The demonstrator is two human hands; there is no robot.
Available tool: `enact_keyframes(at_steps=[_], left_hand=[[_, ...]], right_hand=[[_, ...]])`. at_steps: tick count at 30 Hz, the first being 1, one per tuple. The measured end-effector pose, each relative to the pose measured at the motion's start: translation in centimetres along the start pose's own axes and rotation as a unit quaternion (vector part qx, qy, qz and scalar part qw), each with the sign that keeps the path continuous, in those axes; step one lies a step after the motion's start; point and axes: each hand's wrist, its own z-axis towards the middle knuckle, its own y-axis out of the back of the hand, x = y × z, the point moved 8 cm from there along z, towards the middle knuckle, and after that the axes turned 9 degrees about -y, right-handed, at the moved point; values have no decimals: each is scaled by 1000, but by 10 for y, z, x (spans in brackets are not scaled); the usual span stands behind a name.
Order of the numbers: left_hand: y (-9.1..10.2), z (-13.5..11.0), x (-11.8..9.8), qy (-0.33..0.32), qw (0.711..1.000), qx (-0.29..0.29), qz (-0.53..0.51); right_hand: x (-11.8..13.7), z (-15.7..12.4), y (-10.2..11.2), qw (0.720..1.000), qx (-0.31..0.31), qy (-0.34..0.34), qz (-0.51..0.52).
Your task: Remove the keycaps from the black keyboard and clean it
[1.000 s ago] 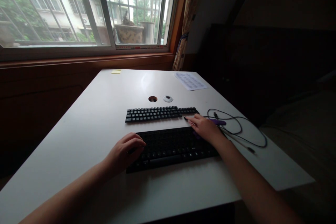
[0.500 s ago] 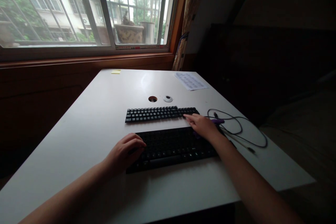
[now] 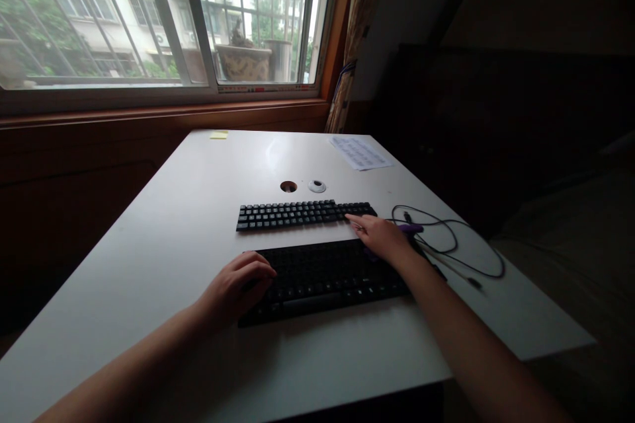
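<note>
A black keyboard (image 3: 317, 277) lies on the white table in front of me, its upper rows dark and hard to make out. Curled over its left end, my left hand (image 3: 247, 283) grips that edge. Behind the keyboard, small black keys (image 3: 288, 213) stand in close rows; whether they are loose keycaps or one piece, I cannot tell. My right hand (image 3: 380, 236) reaches over the keyboard's right part. Its index fingertip is at the right end of those rows, fingers drawn together; anything between them is hidden. A purple object (image 3: 411, 229) shows beside that hand, partly covered.
A dark cable (image 3: 454, 231) loops on the table's right side, with a plug (image 3: 475, 283) nearer me. Farther back are a round hole (image 3: 288, 187), a white ring (image 3: 317, 186), printed paper (image 3: 362, 153) and a yellow note (image 3: 219, 135). A barred window lies beyond.
My right hand has shifted very slightly to the left. My left hand and the keyboard look the same.
</note>
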Motion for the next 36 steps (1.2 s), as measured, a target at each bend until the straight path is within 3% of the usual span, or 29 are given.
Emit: enact_keyframes(at_steps=[28, 36], left_hand=[[0, 0, 1, 5, 1000, 2, -3], [0, -1, 2, 4, 1000, 0, 3]], right_hand=[[-1, 1, -2, 1000, -20, 4, 0], [-9, -4, 14, 993, -89, 11, 75]])
